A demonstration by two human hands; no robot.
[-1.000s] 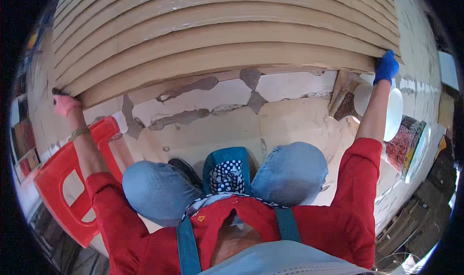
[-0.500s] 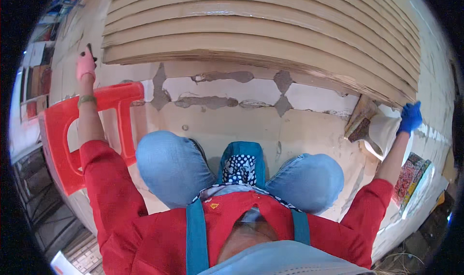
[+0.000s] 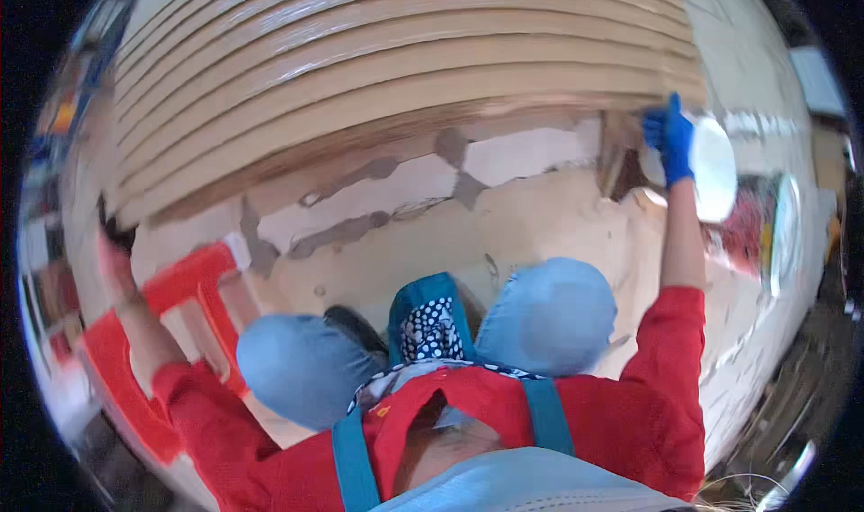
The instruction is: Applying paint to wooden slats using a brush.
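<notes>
In front of me stands a wide stack of flat cardboard sheets (image 3: 396, 62), layered in bundles, its near lower edge running across the view. My right hand (image 3: 670, 139), in a blue glove, is at the stack's near right corner, thumb pointing up and fingers curled at the edge. At the near left corner is my left hand (image 3: 115, 242), in a pink glove with dark fingers. It is blurred, but the dark fingers look spread apart beside the cardboard. Whether they touch it is unclear.
A red plastic stool (image 3: 148, 359) lies beside my left arm. Near the right hand are a white bucket (image 3: 715, 170), a wooden block (image 3: 619, 157) under the stack and a colourful printed bag (image 3: 742, 233). The pale floor (image 3: 378, 242) has worn grey patches. My bent knees flank the middle.
The whole view has turned and shifted. My left hand now appears lower, at the stack's left corner; my right hand appears higher and further left, still at the right corner.
</notes>
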